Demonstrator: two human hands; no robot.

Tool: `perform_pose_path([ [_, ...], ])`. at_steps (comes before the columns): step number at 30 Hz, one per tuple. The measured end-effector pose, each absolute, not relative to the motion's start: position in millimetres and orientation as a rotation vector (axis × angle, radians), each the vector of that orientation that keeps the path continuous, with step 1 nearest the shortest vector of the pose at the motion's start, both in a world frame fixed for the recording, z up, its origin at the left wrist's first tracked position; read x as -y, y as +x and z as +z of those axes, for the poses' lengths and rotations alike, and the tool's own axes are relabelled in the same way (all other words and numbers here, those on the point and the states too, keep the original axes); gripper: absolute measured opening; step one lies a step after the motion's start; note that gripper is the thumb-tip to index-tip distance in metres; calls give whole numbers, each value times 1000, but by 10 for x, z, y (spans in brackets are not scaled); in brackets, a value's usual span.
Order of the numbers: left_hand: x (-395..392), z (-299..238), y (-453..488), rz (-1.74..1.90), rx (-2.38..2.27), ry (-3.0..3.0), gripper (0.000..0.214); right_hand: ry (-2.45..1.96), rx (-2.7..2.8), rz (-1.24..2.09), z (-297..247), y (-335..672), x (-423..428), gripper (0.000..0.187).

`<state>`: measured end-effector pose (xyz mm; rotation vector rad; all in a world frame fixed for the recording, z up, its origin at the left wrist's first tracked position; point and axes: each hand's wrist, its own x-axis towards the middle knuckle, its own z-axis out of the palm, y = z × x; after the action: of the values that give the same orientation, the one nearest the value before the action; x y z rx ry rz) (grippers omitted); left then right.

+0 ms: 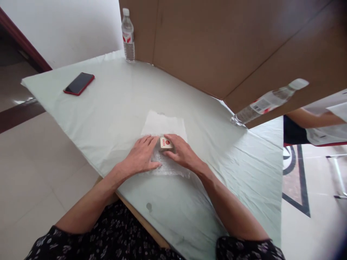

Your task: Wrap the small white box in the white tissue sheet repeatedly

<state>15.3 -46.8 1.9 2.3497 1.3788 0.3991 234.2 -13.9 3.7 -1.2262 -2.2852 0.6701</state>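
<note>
A small box with a pale top and red markings sits over the middle of a sheet of bubble wrap. My right hand grips it from the right, thumb at the near side and fingers at the far side. On the left, my left hand lies on the bubble wrap with its fingers stretched out and its thumb apart. Its fingertips come close to the box; whether they touch it I cannot tell. My right hand covers part of the box's right side.
A phone in a red case lies on the cloth-covered table at the left. One water bottle stands at the back; another bottle is at the right, by a tall cardboard screen. Another person's arm shows beyond it.
</note>
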Motion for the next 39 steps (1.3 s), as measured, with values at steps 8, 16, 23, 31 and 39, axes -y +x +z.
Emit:
perform_pose_path([
  [8, 478, -125, 36, 356, -1347, 2346, 98, -1558, 1893, 397, 8, 3135, 284, 49],
  [16, 463, -99, 38, 320, -1339, 2342, 97, -1610, 1841, -27, 32, 3284, 511, 51],
  [23, 455, -50, 15, 218, -1431, 2356, 104, -1334, 2315, 329, 42, 2540, 355, 67],
  [31, 511, 88, 46, 338, -1505, 2358, 69, -1382, 2483, 380, -317, 2504, 330, 86],
  [39, 465, -13, 137, 253, -1350, 2460, 59, -1234, 2176, 457, -93, 2497, 390, 49],
])
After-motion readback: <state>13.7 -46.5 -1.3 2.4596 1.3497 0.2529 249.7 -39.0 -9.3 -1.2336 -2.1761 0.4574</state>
